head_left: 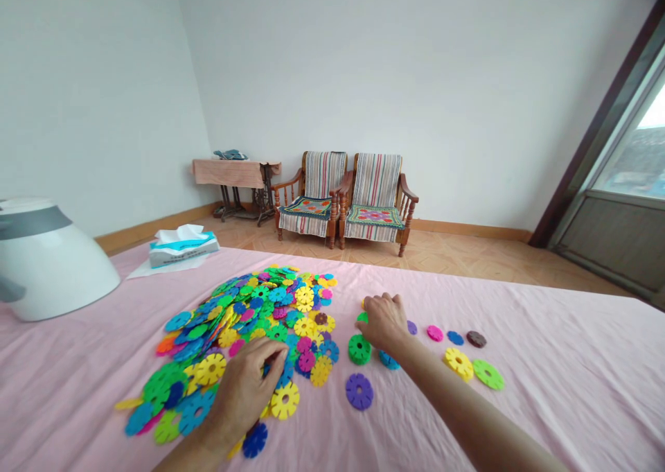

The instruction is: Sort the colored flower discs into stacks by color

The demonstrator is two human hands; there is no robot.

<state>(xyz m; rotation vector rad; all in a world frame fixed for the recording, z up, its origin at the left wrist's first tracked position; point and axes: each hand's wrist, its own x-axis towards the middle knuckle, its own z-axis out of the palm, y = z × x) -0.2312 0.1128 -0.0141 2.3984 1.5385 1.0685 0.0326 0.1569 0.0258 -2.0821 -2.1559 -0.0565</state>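
A heap of colourful notched plastic snowflake discs [244, 306] spreads over the left half of the cloth. My left hand [252, 382] is at the heap's near right side, thumb and forefinger pinched together; what they hold, if anything, is hidden. Farther out, right of the heap, my right hand [384, 321] points down with its fingers curled together, a sliver of yellow at the tips. Beside it lie a small green disc [362, 317] and a stack of green discs [359, 349]. A purple disc [359, 391] lies closer to me, and a blue disc [389, 360] is partly covered by my right forearm.
Right of my right arm are a pink disc [435, 333], a dark blue disc [455, 338], a brown disc [476, 339], yellow discs [458, 364] and a lime disc [488, 374]. A white kettle [57, 271] and a tissue box [184, 249] stand left on the pink cloth [551, 389].
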